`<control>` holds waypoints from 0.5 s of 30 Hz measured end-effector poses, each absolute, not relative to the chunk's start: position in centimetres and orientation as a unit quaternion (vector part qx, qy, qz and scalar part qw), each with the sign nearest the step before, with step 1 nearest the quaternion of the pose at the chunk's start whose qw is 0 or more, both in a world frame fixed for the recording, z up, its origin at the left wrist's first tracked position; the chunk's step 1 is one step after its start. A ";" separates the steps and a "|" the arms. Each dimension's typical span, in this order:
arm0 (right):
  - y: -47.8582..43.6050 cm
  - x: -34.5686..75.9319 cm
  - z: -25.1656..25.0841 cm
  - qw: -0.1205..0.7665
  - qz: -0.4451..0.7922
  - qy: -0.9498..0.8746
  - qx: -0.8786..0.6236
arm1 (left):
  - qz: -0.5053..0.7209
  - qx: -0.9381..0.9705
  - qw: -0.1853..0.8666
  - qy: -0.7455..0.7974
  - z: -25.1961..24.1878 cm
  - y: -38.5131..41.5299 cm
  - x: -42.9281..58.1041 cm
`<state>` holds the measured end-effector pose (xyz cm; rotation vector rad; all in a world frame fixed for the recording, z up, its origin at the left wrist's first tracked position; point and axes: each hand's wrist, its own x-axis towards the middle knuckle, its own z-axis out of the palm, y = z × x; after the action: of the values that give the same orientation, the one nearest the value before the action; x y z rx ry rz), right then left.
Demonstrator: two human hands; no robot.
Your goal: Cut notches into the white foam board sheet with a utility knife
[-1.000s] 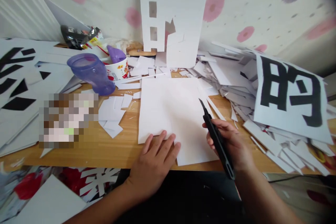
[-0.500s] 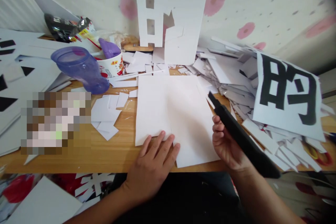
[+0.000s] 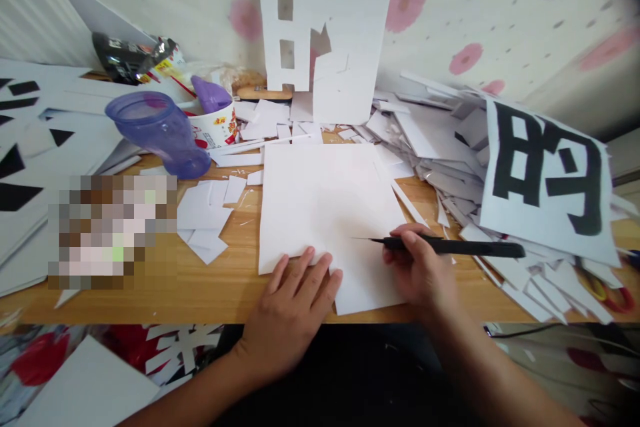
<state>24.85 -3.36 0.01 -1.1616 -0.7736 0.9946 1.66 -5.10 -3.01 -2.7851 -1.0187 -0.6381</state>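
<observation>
My left hand (image 3: 295, 310) lies flat with its fingers spread on the lower edge of a white board (image 3: 315, 200), which rests on the wooden table. In my right hand (image 3: 423, 273), closed round its front part, is a black utility knife (image 3: 475, 249). The knife lies nearly level across the board's right side, its thin blade pointing left over the white surface. Whether the blade touches the board, I cannot tell.
Heaped white offcuts (image 3: 450, 180) and a sheet with a black character (image 3: 547, 177) crowd the right. Left stand a purple translucent vase (image 3: 160, 127) and a paper cup (image 3: 215, 127). A cut-out white board (image 3: 350, 33) stands upright behind. Scissors (image 3: 623, 299) lie far right.
My right hand has turned the knife from a raised slant to nearly level and brought its blade left over the board. My left hand has stayed in place on the board.
</observation>
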 end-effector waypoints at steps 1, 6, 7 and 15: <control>-3.4 24.7 -0.1 0.642 0.424 -0.365 -0.524 | -0.211 -0.916 0.053 -0.337 -3.0 -5.1 1.7; -4.0 24.6 -0.4 0.532 0.351 -0.496 -0.589 | -0.211 -0.915 0.053 -0.338 -3.0 -5.1 1.7; -4.1 24.5 -0.4 0.509 0.330 -0.517 -0.604 | -0.212 -0.916 0.052 -0.338 -3.0 -5.1 1.7; -4.1 23.4 0.1 0.449 0.196 -0.627 -0.606 | -0.211 -0.918 0.055 -0.332 -2.8 -5.0 1.6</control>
<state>23.38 -4.08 0.10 -1.4989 -1.5503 0.4852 1.63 -5.01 -2.81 -2.7863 -1.0073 -0.6418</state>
